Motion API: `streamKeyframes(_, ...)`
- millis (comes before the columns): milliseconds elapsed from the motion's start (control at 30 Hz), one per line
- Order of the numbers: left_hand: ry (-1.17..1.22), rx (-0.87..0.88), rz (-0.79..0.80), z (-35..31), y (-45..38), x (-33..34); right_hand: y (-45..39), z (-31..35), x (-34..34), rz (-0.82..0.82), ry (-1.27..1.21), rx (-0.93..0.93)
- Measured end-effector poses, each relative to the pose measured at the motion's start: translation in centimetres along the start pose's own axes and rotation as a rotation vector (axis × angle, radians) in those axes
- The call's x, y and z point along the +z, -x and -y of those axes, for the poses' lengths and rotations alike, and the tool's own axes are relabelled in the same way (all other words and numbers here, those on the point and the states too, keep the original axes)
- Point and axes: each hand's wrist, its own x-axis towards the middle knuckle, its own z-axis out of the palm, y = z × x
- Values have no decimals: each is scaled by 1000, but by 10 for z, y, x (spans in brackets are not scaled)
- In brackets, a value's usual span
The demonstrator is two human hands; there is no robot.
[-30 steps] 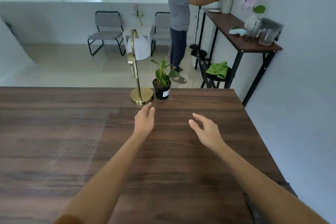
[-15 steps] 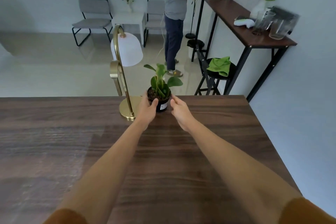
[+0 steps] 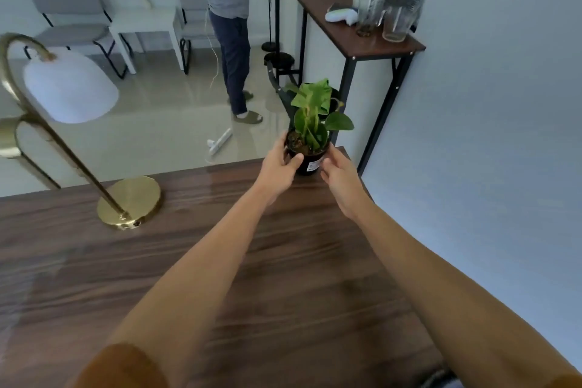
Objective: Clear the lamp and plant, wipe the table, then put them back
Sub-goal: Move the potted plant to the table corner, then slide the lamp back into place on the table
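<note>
A small green plant in a black pot [image 3: 310, 164] is at the far right corner of the dark wooden table [image 3: 283, 261]. My left hand [image 3: 278, 167] grips the pot's left side, thumb across its front. My right hand [image 3: 338, 176] touches the pot's right side with curled fingers. I cannot tell whether the pot rests on the table or hangs just above it. A brass lamp [image 3: 129, 201] with a white shade [image 3: 71, 86] stands at the far left of the table, apart from both hands.
A person [image 3: 226, 9] stands beyond the table at a narrow console table [image 3: 352, 41] holding glass jars and a vase. A black stool with a green cloth is behind the plant. A power strip [image 3: 220, 142] lies on the floor. Chairs and a white side table stand at the back.
Both hands reached forward and closed on the plant pot, then carried it rightward away from the lamp to the table's far right corner. The view has swung right.
</note>
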Motion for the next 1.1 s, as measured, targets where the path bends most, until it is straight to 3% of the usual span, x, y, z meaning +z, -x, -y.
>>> streamKeyframes(167,19,-82,46,19,-25,47,-10,-18,-44,1,-22,-2)
streamKeyframes(333,-84,-90,65,33,-21,43,-13,-33,-43,40,-5,86)
streamKeyframes(400,-178,-112,13,33,-6,31,-2,-36,-26,-98,-33,146)
streamKeyframes(500,-271,-49,-170,39,34,-8,36,-37,14,-444,-22,199)
streamKeyframes(567,-317,14,-376,45,68,-46,57,-32,43,-468,40,138)
streamKeyframes(700,-550,14,-865,53,126,-123,61,-7,112,-263,181,-30)
streamKeyframes(767,-631,-41,-1013,60,142,-153,58,5,154,-145,260,-136)
streamKeyframes(833,-713,-205,-989,67,148,-174,53,14,197,-27,346,-231)
streamKeyframes(933,-800,-380,-767,78,149,-190,40,28,257,179,519,-298)
streamKeyframes(1100,-985,-421,-569,89,148,-196,11,28,301,583,910,-457)
